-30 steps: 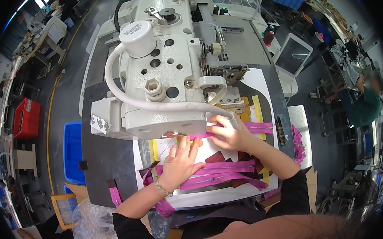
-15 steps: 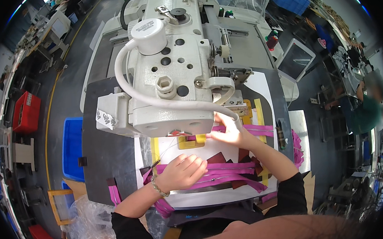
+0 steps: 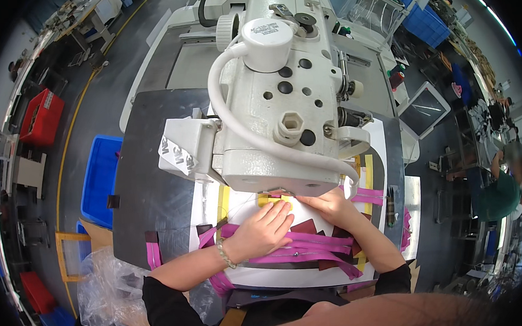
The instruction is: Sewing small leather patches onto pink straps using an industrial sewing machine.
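My left hand (image 3: 263, 231), a beaded bracelet at its wrist, lies with fingers flat and stretched beside a small yellow frame (image 3: 268, 197) under the sewing machine head (image 3: 279, 162). My right hand (image 3: 332, 207) reaches in from the right, its visible fingers stretched toward the same frame. The machine head partly covers its fingertips, and no held thing shows. A bit of magenta tape shows at the frame. Nearer me, magenta zipper strips (image 3: 303, 245) cross the white sheet (image 3: 254, 277), with dark red pieces (image 3: 305, 227) beside them.
Left of the dark worktable (image 3: 143, 129) stand a blue bin (image 3: 97, 186) and a crumpled clear plastic bag (image 3: 112, 288). A screen (image 3: 425, 110) and thread cones (image 3: 396, 79) are at the right. Further right, a person in green (image 3: 498, 198) sits.
My left hand has moved forward and its fingers have straightened toward the yellow frame. My right hand has come down and lies lower beside the machine head. The whole view has shifted.
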A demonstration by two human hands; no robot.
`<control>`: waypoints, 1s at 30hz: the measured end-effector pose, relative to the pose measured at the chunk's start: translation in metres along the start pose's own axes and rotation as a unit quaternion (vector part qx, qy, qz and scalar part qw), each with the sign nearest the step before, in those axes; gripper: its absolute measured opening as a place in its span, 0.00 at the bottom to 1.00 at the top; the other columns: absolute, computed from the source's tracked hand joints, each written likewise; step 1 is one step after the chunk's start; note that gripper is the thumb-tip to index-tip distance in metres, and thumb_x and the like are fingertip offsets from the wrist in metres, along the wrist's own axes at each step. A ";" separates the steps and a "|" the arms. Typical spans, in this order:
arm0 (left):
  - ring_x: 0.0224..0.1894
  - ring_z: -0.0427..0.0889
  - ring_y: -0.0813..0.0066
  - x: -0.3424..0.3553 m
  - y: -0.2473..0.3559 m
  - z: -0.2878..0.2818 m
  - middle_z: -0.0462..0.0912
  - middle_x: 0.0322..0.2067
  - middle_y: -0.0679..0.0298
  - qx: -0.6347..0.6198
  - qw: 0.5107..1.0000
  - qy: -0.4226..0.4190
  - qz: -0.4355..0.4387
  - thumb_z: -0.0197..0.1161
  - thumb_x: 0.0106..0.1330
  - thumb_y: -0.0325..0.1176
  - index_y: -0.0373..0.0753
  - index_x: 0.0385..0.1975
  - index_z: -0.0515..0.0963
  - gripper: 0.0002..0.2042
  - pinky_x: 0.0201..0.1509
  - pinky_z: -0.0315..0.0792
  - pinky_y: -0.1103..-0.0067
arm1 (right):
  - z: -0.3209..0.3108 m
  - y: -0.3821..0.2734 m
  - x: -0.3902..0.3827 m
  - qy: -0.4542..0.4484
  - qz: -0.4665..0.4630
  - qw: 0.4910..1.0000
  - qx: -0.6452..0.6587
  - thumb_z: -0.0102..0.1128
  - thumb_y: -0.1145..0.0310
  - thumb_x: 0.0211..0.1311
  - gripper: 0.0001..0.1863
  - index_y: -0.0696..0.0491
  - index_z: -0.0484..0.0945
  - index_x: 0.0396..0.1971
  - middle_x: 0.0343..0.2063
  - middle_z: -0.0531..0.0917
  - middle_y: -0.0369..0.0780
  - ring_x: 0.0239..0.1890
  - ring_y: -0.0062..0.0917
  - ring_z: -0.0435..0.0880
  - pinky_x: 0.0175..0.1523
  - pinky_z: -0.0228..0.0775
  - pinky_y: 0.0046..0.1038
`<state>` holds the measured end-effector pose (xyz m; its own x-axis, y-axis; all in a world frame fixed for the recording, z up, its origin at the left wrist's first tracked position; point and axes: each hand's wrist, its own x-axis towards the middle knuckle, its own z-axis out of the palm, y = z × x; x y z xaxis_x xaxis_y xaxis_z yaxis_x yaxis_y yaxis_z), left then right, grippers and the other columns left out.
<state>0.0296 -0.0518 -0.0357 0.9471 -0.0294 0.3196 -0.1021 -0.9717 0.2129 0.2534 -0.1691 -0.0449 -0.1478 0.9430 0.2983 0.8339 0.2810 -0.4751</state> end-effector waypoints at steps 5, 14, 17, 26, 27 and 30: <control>0.56 0.74 0.58 0.001 -0.001 0.000 0.75 0.50 0.50 -0.008 1.000 0.016 0.005 0.63 0.57 0.47 0.33 0.46 0.75 0.24 0.60 0.67 0.68 | 0.007 0.004 0.002 0.030 -0.004 0.999 -0.011 0.60 0.77 0.46 0.16 0.54 0.82 0.39 0.44 0.83 0.40 0.49 0.36 0.80 0.53 0.74 0.35; 0.58 0.72 0.58 -0.001 -0.002 0.001 0.74 0.52 0.48 -0.027 1.000 0.000 0.004 0.59 0.59 0.49 0.31 0.45 0.75 0.25 0.63 0.64 0.66 | 0.006 0.004 0.000 0.015 0.005 0.999 -0.043 0.61 0.77 0.47 0.12 0.53 0.83 0.35 0.40 0.84 0.41 0.44 0.39 0.82 0.52 0.74 0.40; 0.57 0.73 0.58 -0.001 -0.002 0.000 0.75 0.51 0.49 -0.017 1.000 0.011 0.023 0.59 0.60 0.48 0.32 0.45 0.75 0.24 0.62 0.65 0.67 | 0.006 0.003 0.000 0.022 0.025 0.999 -0.010 0.61 0.77 0.47 0.13 0.52 0.83 0.36 0.41 0.83 0.43 0.44 0.40 0.82 0.53 0.73 0.41; 0.55 0.75 0.61 -0.001 -0.003 -0.001 0.76 0.50 0.51 0.007 1.000 0.011 0.024 0.60 0.59 0.45 0.33 0.42 0.76 0.21 0.60 0.67 0.68 | 0.000 -0.001 0.005 0.018 0.026 0.999 -0.016 0.60 0.76 0.48 0.15 0.50 0.83 0.39 0.42 0.83 0.46 0.47 0.37 0.82 0.51 0.74 0.40; 0.55 0.75 0.61 -0.001 -0.003 0.000 0.76 0.50 0.51 0.008 1.000 0.010 0.023 0.60 0.59 0.45 0.33 0.42 0.76 0.21 0.60 0.67 0.68 | -0.001 -0.002 0.007 0.019 0.022 0.999 -0.017 0.60 0.76 0.48 0.15 0.50 0.83 0.39 0.42 0.83 0.45 0.47 0.37 0.82 0.51 0.74 0.40; 0.55 0.75 0.61 0.000 -0.003 0.001 0.77 0.49 0.51 0.012 1.000 0.007 0.015 0.60 0.59 0.44 0.33 0.42 0.77 0.20 0.60 0.68 0.69 | 0.002 -0.004 0.004 0.024 0.021 0.999 -0.021 0.60 0.76 0.47 0.15 0.52 0.83 0.38 0.41 0.83 0.44 0.47 0.37 0.82 0.51 0.74 0.39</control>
<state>0.0299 -0.0490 -0.0376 0.9394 -0.0550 0.3383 -0.1226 -0.9757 0.1818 0.2488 -0.1658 -0.0435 -0.0875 0.9441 0.3177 0.8611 0.2320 -0.4525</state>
